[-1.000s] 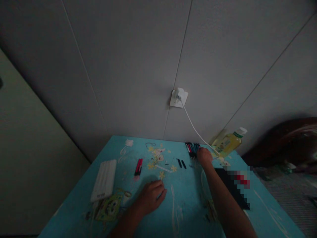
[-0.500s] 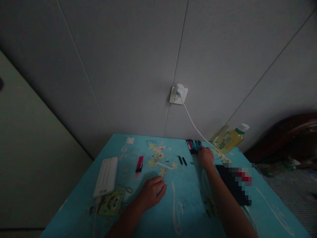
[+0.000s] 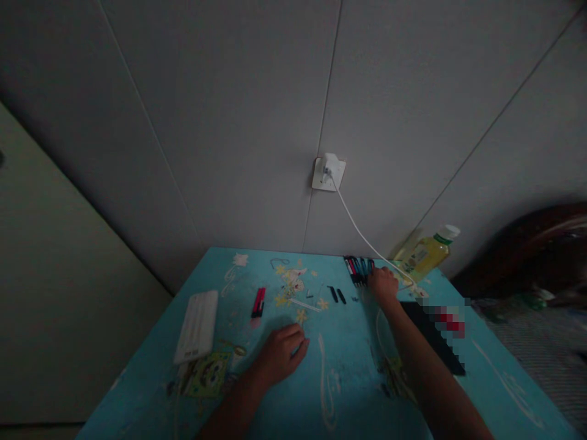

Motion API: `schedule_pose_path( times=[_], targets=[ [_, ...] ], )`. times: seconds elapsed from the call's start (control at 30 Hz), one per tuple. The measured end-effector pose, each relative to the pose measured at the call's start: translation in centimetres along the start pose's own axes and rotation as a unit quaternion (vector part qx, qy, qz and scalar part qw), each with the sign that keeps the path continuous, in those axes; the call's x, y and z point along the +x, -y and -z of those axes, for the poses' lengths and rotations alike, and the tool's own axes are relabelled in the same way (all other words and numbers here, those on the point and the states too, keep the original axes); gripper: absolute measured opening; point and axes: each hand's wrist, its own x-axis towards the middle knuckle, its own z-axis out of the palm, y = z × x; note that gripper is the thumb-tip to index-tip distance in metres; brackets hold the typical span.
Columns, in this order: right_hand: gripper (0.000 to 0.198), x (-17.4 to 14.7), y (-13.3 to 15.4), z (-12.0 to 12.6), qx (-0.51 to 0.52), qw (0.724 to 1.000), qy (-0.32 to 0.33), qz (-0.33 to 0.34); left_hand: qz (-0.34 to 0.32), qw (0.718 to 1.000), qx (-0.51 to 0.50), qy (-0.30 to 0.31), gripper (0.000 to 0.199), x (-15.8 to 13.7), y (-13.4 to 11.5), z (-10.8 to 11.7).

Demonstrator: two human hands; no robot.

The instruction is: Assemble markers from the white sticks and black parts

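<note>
My right hand [image 3: 384, 285] is at the right end of a row of several slim pens [image 3: 358, 270] with dark, red and blue bodies. Its fingers are closed on the end pen, with the fingertips partly hidden. Loosely curled, my left hand [image 3: 283, 351] rests on the blue patterned tabletop [image 3: 353, 366], with nothing visible in it. Beyond that hand lie red-and-black pens [image 3: 258, 302], side by side. Between the hands are two black cap-like pieces [image 3: 337, 296] and a thin white strip [image 3: 305, 305].
A white power bank [image 3: 197, 327] with a cable lies at the left. At the right stand a bottle of yellow liquid [image 3: 426, 256] and a dark flat object [image 3: 431, 336], partly pixelated. A white cable [image 3: 355, 223] runs from the wall socket [image 3: 328, 173] to the table.
My right hand has shifted slightly and remains by the row of pens. The left hand rests in the same place. The view has tilted a little.
</note>
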Motion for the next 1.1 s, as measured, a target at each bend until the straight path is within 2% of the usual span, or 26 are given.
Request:
schedule_pose_path(
  times=[0.23,0.67,1.1],
  targets=[
    [0.031,2.4,-0.6,0.1,0.018,0.998,0.054,-0.028,0.003,1.000,0.009,0.013,0.025,0.0,-0.1,0.1],
    [0.031,2.7,-0.1,-0.5,0.041,0.995,0.076,-0.045,0.002,1.000,0.009,0.014,0.026,0.1,-0.2,0.3],
    [0.034,2.5,-1.1,-0.5,0.060,0.997,0.035,-0.034,-0.003,1.000,0.011,0.009,0.024,0.0,-0.2,0.2]
  ],
)
